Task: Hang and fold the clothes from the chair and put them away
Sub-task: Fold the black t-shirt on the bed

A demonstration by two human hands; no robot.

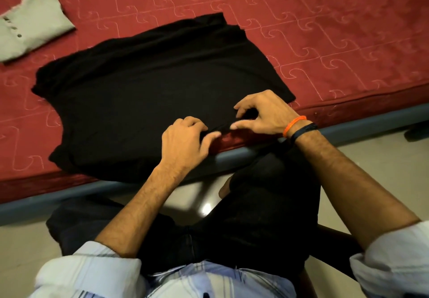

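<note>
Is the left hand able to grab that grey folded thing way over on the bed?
Probably yes, with a stretch. The left hand pinches the black garment; the grey folded cloth lies apart to the far left, with only bare mattress between.

From my feed, the grey folded garment runs off the left edge, so I can't see its full shape. The left hand covers part of the black garment's near hem, and its folds merge into flat darkness.
</note>
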